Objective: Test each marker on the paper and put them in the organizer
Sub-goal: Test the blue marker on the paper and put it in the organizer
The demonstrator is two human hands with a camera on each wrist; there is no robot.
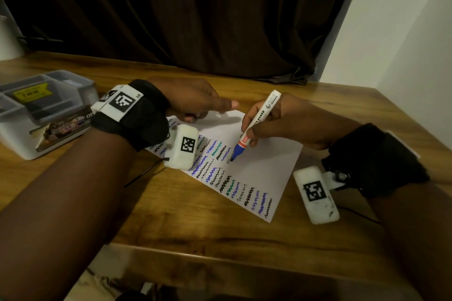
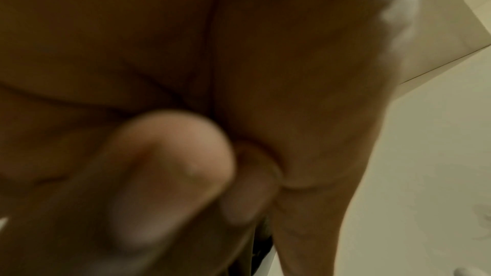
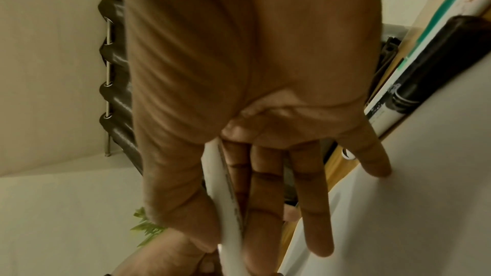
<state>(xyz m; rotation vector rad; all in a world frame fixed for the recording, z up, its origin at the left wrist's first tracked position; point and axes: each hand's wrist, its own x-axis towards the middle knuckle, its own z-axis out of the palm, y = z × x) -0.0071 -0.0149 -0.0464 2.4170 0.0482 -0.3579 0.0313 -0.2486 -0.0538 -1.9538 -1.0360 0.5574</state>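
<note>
Marker (image 1: 256, 124) tip down on the paper (image 1: 264, 166), pinched in my right hand (image 1: 281, 122).
My left hand (image 1: 195, 100) presses the sheet's far edge, fingers curled under; whether it holds anything I cannot tell. Paper lies on a wooden table (image 1: 195, 227); grey organizer (image 1: 46, 110) sits far left, dark curtain (image 1: 195, 19) behind, white wall (image 1: 403, 44) right.

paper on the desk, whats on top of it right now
On the paper: rows of black, blue and green squiggles, the blue marker tip touching down in the right hand, and the left hand at its far edge. The left wrist camera covers some squiggles.
</note>
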